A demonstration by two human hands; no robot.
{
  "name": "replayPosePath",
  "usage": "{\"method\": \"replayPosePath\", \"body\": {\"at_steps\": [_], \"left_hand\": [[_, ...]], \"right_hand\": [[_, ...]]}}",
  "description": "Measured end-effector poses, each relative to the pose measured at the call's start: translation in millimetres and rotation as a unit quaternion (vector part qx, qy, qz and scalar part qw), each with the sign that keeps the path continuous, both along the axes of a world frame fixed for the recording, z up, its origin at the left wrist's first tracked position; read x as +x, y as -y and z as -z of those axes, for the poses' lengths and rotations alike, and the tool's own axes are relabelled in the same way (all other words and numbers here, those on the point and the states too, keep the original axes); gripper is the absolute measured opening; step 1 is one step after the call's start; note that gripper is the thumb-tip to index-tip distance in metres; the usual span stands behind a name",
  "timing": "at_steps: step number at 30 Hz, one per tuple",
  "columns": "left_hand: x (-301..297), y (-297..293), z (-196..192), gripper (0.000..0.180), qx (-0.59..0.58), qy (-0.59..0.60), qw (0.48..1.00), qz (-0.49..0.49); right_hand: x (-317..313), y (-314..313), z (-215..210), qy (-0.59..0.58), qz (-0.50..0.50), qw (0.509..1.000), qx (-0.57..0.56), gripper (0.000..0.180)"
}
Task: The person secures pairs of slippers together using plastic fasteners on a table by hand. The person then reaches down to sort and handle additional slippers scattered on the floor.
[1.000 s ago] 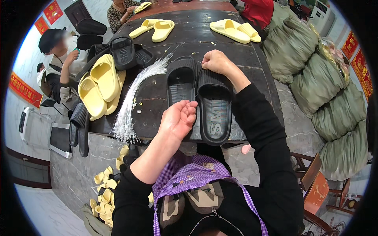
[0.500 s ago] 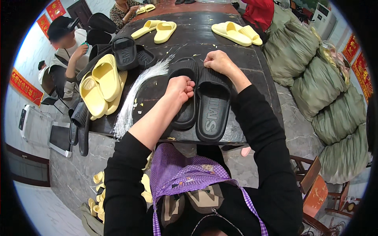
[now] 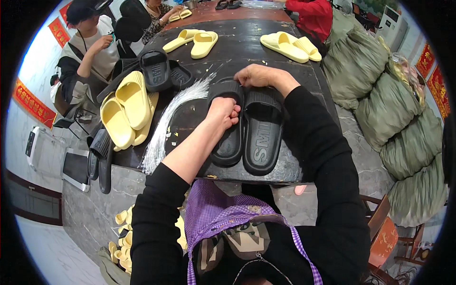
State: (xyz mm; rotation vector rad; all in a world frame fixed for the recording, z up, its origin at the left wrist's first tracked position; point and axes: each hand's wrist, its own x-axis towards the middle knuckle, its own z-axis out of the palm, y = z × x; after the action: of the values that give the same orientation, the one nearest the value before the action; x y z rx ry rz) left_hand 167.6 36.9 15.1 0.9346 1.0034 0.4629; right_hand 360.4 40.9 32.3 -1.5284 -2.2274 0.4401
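Red banners [image 3: 32,102] with gold lettering hang on the wall far left of the dark table [image 3: 247,45], two more red signs [image 3: 432,66] hang on the wall to its right, and a row of bulging green sacks [image 3: 380,109] is stacked just beyond its right edge. From where I watch, a pair of black slippers lies side by side at the near edge of that table: the left black slipper [image 3: 228,137] and the right black slipper [image 3: 262,133], touching along their inner sides, toes pointing away from me. My left hand [image 3: 223,111] rests on the strap of the left one, fingers [image 3: 233,110] curled together and pressing down on it; I cannot tell whether they truly pinch the strap. My right hand [image 3: 256,76] lies at the far end of the pair, fingers bent and closed over the toe edge where the two slippers meet. Left of the pair, a bundle of white plastic strands [image 3: 173,114] fans across the table. Further left sits a stack of pale yellow slippers [image 3: 126,111], with more black slippers [image 3: 159,71] behind it. More yellow slippers [image 3: 285,45] lie at the far side. Another person [image 3: 90,52] sits past the table's left corner.
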Motion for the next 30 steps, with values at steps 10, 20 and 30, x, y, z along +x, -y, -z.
{"method": "replayPosePath", "body": {"at_steps": [10,20,30], "left_hand": [[3.9,0.2,8.1,0.009,0.003,-0.015,1.0,0.012],[3.5,-0.9,1.6,0.011,-0.008,-0.013,1.0,0.009],[-63.4,60.3,-46.4,0.007,0.225,-0.014,0.964,0.139]], "right_hand": [[8.7,1.3,11.3,-0.012,-0.091,0.994,0.063,0.013],[-15.4,21.2,-2.8,0.104,0.004,0.993,0.06,0.007],[-39.7,54.3,2.1,0.075,0.043,0.974,0.21,0.008]]}}
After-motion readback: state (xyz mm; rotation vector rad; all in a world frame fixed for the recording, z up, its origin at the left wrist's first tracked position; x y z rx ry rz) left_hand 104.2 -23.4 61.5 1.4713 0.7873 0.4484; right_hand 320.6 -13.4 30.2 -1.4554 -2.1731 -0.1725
